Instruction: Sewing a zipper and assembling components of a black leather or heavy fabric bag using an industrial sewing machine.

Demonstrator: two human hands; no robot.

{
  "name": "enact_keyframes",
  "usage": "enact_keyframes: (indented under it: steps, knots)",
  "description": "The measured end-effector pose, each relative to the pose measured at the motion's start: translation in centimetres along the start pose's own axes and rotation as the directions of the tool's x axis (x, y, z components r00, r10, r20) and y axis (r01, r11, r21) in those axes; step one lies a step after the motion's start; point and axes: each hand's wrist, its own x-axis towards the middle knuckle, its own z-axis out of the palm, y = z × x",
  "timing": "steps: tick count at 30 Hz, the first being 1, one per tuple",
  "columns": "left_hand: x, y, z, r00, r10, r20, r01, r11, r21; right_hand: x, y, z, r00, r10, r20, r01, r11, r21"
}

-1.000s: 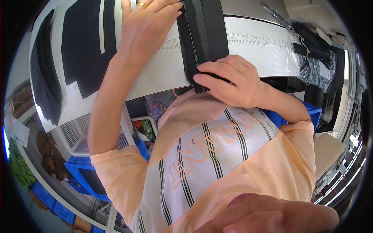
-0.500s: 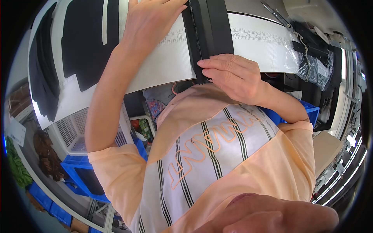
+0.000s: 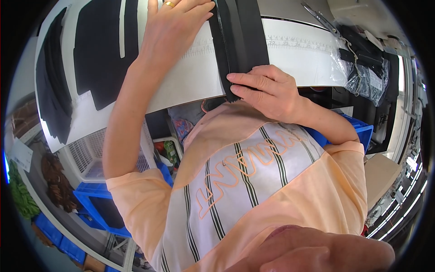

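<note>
A long black zipper [image 3: 221, 31] lies along a black fabric piece [image 3: 251, 34], running from the near edge of the white board [image 3: 308, 59] to the top of the view. My left hand [image 3: 174, 25], with a ring on one finger, rests palm down at the far part. Its fingers are stretched out, with the tips at the zipper's left edge and some cut off by the frame. At the near end, my right hand [image 3: 272, 90] has its thumb and a finger closed on the zippered fabric beside the jagged-cut end.
Flat black fabric pieces [image 3: 97, 50] and a folded black stack [image 3: 56, 81] lie on the left of the board. At right are thread snips [image 3: 321, 18] and a clear plastic bag [image 3: 367, 79]. A white basket [image 3: 88, 154] and blue crate [image 3: 97, 199] stand below left.
The zippered fabric has shifted slightly left. My right hand has moved left and a little nearer me along with it, and its fingers have drawn closer to the near end.
</note>
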Motion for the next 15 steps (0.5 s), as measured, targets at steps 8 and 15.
enact_keyframes:
  steps: [8,15]
  knots:
    - [-0.1,0.6,-0.9,0.995,-0.002,0.099,0.007,0.998,-0.054,3.7,3.6,-2.0,0.993,0.109,-0.043,-0.109,0.994,0.001]
    - [0.4,0.9,-0.9,1.0,0.021,0.01,-0.021,0.998,-0.057,7.0,10.6,0.5,0.994,0.107,-0.036,-0.113,0.948,-0.297]
